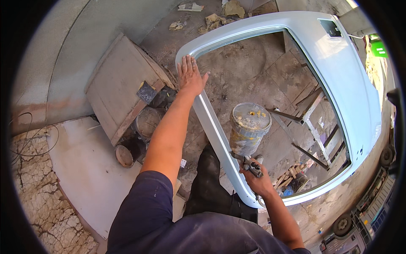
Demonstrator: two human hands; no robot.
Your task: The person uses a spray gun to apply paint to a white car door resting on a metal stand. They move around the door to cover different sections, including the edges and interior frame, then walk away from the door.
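A pale blue vehicle door panel [334, 63] with a large window opening lies across the view ahead of me. My left hand [191, 77] rests open on the far left corner of its frame, fingers stretched out and palm down. In my right hand [259, 180] is a small metal gun-shaped air tool [253, 167], gripped by its handle near the frame's close edge. Its tip points left toward the frame; whether it touches cannot be told. A hose piece [259, 201] shows below that hand.
Through the opening stand a paint-stained bucket [250, 127] with a lid and a metal stand [315, 135]. A worn wooden board [122, 84] leans by the wall at left, next to dirty tins [124, 156]. Torn paper [213, 21] litters the far floor. Vehicles [359, 224] are at lower right.
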